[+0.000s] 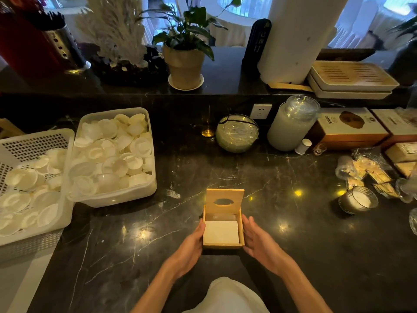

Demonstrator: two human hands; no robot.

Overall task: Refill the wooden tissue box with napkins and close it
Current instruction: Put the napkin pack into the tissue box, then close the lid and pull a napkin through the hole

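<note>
**Head view: open box between two hands**

Head camera shows the wooden box point(223, 245) on the dark counter point(293, 256), lid point(225, 201) upright at its far side. White napkins point(221, 232) lie inside. Left hand point(190, 247) lies flat against the box's left wall, fingers straight. Right hand point(259, 241) stands open just beside the right wall, fingers spread; contact unclear.

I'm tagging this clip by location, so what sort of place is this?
Probably a restaurant or tea house service counter. Two white bins heaped with small white dishes sit on the dark marble counter, stacked slatted trays rest on the ledge, and draped round tables show beyond.
</note>
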